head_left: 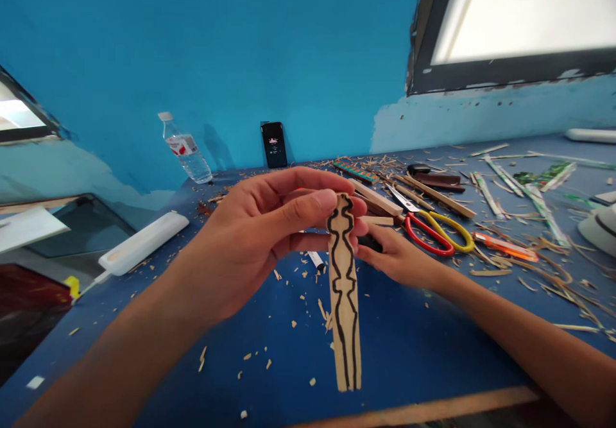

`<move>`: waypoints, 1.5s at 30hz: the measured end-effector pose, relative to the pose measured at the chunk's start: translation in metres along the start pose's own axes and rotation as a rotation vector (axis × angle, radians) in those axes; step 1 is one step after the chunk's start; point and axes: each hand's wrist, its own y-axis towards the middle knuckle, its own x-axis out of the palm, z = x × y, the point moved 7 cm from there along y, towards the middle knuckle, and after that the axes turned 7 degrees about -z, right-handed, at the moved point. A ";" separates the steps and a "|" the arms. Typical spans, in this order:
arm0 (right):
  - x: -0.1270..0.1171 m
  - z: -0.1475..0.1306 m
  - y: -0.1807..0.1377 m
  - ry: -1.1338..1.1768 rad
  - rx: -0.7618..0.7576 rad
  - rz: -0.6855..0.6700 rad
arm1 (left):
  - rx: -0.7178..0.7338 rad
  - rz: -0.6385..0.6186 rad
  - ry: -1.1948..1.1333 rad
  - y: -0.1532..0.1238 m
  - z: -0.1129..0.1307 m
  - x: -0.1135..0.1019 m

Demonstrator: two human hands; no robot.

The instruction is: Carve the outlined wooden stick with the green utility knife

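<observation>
Pinched by its top end, a flat wooden strip [343,338] hangs upright from my left hand [262,229]. Black wavy outlines run down both sides of its face. My right hand [402,258] rests low over the table behind the strip, its fingers curled at a black object [369,242], partly hidden, whose kind I cannot make out. Left of the strip lies a white marker [315,260] with a dark end. Scissors [436,232] with red and yellow handles lie just beyond my right hand, near several wooden sticks [375,198].
Wood shavings litter the blue table [269,376]. An orange cutter [505,246] lies at right. Against the blue wall stand a phone [274,145] and a water bottle [187,152]. A long white object [144,242] lies along the left edge.
</observation>
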 end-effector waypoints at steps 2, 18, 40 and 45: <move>0.001 0.000 -0.002 0.101 0.034 -0.001 | 0.001 0.002 -0.010 0.001 -0.001 0.000; 0.042 -0.029 -0.026 0.862 0.001 -0.288 | 0.032 0.169 0.049 0.012 -0.010 -0.021; 0.031 -0.065 -0.040 0.039 -0.279 0.112 | -0.079 0.304 0.195 -0.030 -0.087 0.009; 0.015 -0.076 -0.048 -0.716 -0.379 0.371 | -0.128 0.313 0.114 -0.036 -0.101 0.015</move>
